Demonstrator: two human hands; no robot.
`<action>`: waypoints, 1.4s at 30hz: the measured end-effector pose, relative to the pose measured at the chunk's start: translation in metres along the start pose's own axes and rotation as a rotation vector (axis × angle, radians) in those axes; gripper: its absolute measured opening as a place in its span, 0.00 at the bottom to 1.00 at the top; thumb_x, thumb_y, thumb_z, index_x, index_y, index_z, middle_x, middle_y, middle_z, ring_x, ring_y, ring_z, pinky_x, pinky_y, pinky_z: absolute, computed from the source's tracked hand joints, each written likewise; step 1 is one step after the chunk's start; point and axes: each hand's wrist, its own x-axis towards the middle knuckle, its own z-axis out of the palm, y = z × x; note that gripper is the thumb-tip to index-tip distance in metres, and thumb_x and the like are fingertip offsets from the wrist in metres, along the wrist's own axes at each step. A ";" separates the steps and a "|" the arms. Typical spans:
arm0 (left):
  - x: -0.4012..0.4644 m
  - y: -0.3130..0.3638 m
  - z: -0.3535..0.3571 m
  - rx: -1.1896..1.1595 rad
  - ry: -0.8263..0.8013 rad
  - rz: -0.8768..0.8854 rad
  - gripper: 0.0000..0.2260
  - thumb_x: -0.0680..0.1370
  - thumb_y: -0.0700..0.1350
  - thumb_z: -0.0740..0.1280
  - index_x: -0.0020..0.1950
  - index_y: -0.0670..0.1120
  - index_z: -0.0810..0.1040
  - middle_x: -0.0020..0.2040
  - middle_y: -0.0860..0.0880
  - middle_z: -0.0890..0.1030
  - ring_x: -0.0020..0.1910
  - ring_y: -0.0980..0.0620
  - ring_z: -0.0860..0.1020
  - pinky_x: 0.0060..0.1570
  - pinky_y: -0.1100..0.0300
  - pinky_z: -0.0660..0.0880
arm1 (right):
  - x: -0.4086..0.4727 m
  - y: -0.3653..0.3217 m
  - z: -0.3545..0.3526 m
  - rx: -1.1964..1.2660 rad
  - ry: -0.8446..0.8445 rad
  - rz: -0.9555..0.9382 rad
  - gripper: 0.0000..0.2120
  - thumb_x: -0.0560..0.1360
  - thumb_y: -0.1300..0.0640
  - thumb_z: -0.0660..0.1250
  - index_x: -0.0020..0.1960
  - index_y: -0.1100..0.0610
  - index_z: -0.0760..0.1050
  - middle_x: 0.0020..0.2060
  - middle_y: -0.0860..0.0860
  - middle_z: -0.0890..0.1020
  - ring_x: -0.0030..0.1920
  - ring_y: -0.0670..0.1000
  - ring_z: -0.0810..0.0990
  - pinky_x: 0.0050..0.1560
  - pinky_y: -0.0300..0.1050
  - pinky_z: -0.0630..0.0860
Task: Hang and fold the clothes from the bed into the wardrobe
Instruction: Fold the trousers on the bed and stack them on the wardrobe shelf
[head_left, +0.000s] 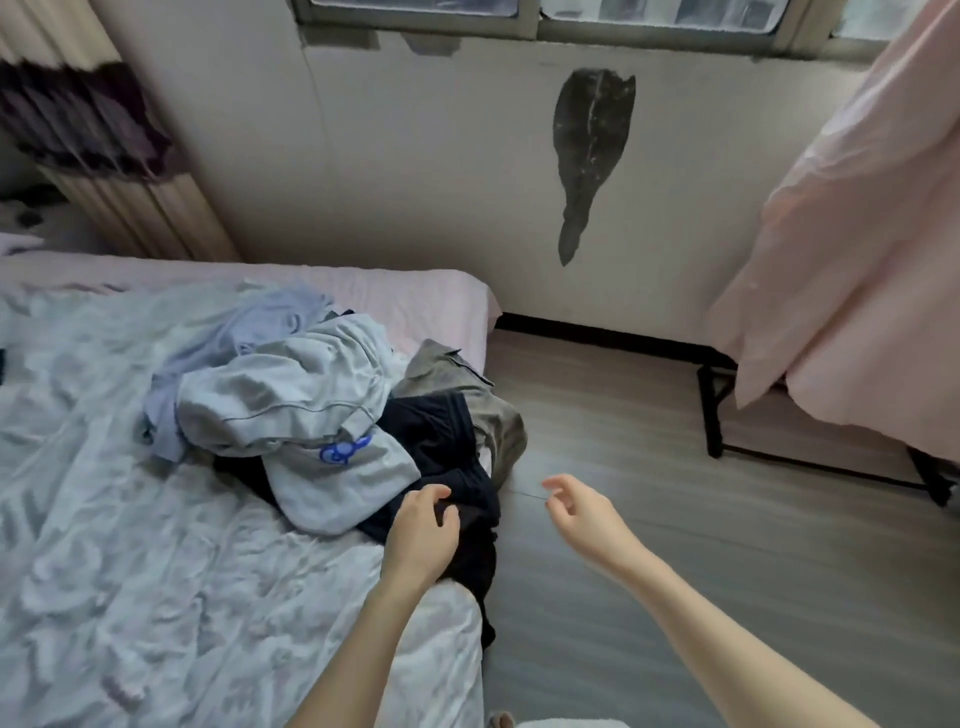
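My left hand (423, 525) pinches the dark garment (447, 457) at the bed's (156, 571) edge. My right hand (582, 512) hovers over the floor (649, 467) at three o'clock, fingers loosely curled, holding nothing. The clothes pile (280, 395) lies at eleven o'clock.

Dim, flat daylight w/ a cool grey-blue cast – comes from the window (545, 15) at top, whose panes are the brightest patch, near blown out. Shadows soft: faint ones in the folds of the clothes pile (311, 400) and under the bed (156, 545) edge. No hard glare. Overall soft, smeary, compression-like – fabric texture mushy. Curtain (88, 130) top left blurred, streaked. Wide-angle bend at edges – window frame bows, wall lines lean.
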 end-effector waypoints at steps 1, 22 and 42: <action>0.010 -0.006 -0.006 0.009 0.006 -0.020 0.15 0.80 0.44 0.60 0.67 0.46 0.71 0.64 0.48 0.73 0.62 0.50 0.72 0.60 0.59 0.69 | 0.017 -0.006 0.006 0.011 -0.023 -0.010 0.15 0.79 0.59 0.56 0.65 0.56 0.70 0.47 0.48 0.77 0.54 0.50 0.76 0.48 0.38 0.66; 0.255 -0.097 0.030 0.200 -0.011 -0.370 0.24 0.80 0.48 0.60 0.75 0.49 0.58 0.73 0.50 0.60 0.71 0.51 0.60 0.67 0.56 0.65 | 0.393 -0.019 0.153 -0.655 -0.359 -0.312 0.24 0.75 0.48 0.62 0.66 0.57 0.63 0.61 0.53 0.71 0.65 0.56 0.67 0.64 0.51 0.64; 0.123 -0.046 -0.117 -0.374 0.589 0.022 0.48 0.62 0.55 0.76 0.76 0.50 0.55 0.72 0.56 0.62 0.72 0.62 0.59 0.69 0.65 0.58 | 0.183 -0.313 0.060 0.000 -0.281 -1.021 0.03 0.76 0.62 0.62 0.45 0.60 0.72 0.40 0.51 0.77 0.42 0.53 0.75 0.44 0.50 0.70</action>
